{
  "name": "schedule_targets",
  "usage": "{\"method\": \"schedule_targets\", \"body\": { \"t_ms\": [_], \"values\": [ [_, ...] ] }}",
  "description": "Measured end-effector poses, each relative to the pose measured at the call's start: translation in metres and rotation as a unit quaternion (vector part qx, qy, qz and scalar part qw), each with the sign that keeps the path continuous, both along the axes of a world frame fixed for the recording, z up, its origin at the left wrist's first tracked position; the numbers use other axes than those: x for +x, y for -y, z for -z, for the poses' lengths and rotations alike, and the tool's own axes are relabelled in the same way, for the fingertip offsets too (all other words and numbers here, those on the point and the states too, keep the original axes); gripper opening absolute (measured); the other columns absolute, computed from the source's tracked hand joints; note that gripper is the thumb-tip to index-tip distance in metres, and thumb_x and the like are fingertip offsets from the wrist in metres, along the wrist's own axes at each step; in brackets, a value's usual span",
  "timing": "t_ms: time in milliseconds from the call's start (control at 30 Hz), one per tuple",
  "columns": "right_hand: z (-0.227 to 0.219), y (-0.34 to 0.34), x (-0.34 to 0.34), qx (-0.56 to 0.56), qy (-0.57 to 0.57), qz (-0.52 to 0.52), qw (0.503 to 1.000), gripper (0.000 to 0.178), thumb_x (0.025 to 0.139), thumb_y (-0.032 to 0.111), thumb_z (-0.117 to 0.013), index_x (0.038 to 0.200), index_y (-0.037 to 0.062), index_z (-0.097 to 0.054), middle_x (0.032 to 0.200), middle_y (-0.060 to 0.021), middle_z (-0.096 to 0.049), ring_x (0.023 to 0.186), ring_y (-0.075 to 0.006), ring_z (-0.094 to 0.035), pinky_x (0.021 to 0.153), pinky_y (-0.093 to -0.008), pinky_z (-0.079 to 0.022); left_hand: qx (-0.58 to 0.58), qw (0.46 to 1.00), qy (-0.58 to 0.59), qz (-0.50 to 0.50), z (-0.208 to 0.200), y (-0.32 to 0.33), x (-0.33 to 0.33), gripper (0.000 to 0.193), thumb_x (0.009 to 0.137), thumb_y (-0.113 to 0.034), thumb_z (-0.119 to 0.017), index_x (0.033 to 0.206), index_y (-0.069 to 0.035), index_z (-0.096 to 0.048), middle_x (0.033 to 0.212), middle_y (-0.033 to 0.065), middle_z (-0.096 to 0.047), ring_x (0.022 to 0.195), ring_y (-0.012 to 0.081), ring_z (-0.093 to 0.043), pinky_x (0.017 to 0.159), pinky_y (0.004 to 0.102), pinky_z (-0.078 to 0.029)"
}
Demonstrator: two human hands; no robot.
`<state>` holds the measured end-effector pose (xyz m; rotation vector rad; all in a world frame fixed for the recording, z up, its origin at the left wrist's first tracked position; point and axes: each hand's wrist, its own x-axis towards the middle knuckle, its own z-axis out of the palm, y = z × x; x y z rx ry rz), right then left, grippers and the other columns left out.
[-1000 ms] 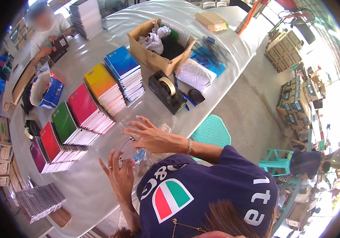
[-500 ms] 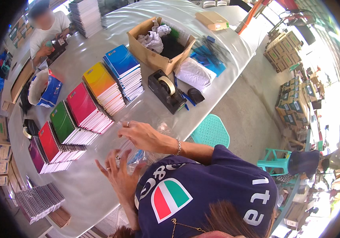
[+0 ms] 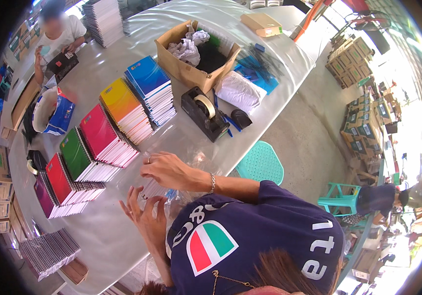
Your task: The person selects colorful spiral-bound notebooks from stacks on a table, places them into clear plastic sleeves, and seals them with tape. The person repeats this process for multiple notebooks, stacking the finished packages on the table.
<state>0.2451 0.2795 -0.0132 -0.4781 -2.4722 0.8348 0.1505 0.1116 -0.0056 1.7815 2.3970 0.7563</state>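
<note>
My right hand [image 3: 168, 169] reaches across from the right, its fingers bent and drawn together over clear plastic bags [image 3: 196, 162]; its fingertips point down and are partly hidden. Just nearer, my left hand [image 3: 147, 216] is raised with fingers and thumb spread beside the same crinkled plastic. Under the plastic, between both hands, shows a striped white and bluish item I cannot make out. Ahead of my hands stand stacks of spiral notebooks: a pink stack [image 3: 104, 125], a yellow stack [image 3: 120, 101], a blue stack [image 3: 147, 76], a green stack [image 3: 76, 152], a red stack [image 3: 59, 174] and a purple stack [image 3: 43, 194].
Beyond my right hand sit a tape dispenser [image 3: 203, 115], a cardboard box [image 3: 191, 71] of crumpled paper and a white wrapped bundle [image 3: 240, 92]. A wrapped notebook pile [image 3: 51, 250] lies near left. A teal stool [image 3: 260, 164] stands beside the table. A co-worker [image 3: 58, 37] sits across.
My right hand has shifted slightly left, and my left hand's fingers have moved a little. Across the table, the co-worker's hand has lifted away from the dark item, which now shows more.
</note>
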Motion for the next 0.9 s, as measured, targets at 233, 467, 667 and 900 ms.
{"method": "schedule_targets", "body": {
  "t_ms": [233,467,667,900],
  "values": [
    [0.027,-0.002,0.049,-0.089,-0.162,0.060,0.981,0.045,0.082,0.012,-0.073,0.123,0.0060,-0.057,0.118,-0.0107,-0.058,0.106,-0.0285,-0.056,0.090,-0.0384,-0.047,0.170,0.971,0.139,-0.092,0.051,0.037,0.004,0.097,0.068,-0.035,-0.087,0.143,-0.004,-0.032,0.143,0.0163,-0.033,0.134,0.0339,-0.034,0.111,0.0502,-0.028],
    [0.105,0.017,0.082,-0.173,-0.003,-0.002,0.985,0.075,0.078,0.019,-0.078,0.140,0.0075,-0.038,0.139,-0.0190,-0.040,0.131,-0.0365,-0.039,0.108,-0.0432,-0.036,0.253,0.912,0.304,-0.108,0.130,0.023,0.011,0.099,0.065,-0.018,-0.090,0.141,0.000,-0.029,0.137,0.0169,-0.036,0.130,0.0315,-0.039,0.111,0.0463,-0.032],
    [0.111,0.018,0.064,-0.199,-0.004,-0.027,0.980,0.080,0.076,0.020,-0.080,0.142,0.0076,-0.036,0.141,-0.0193,-0.038,0.134,-0.0373,-0.036,0.111,-0.0451,-0.032,0.255,0.923,0.271,-0.095,0.151,0.012,0.006,0.089,0.067,-0.013,-0.088,0.136,0.002,-0.034,0.131,0.0177,-0.039,0.123,0.0317,-0.045,0.108,0.0432,-0.035],
    [0.135,0.024,0.055,-0.176,-0.083,0.001,0.981,0.078,0.071,0.014,-0.082,0.138,0.0077,-0.044,0.137,-0.0200,-0.044,0.129,-0.0385,-0.042,0.106,-0.0456,-0.037,0.250,0.937,0.206,-0.130,0.152,0.010,0.010,0.080,0.065,-0.020,-0.090,0.128,-0.002,-0.044,0.126,0.0160,-0.045,0.121,0.0319,-0.044,0.102,0.0431,-0.038]
  ]
}}
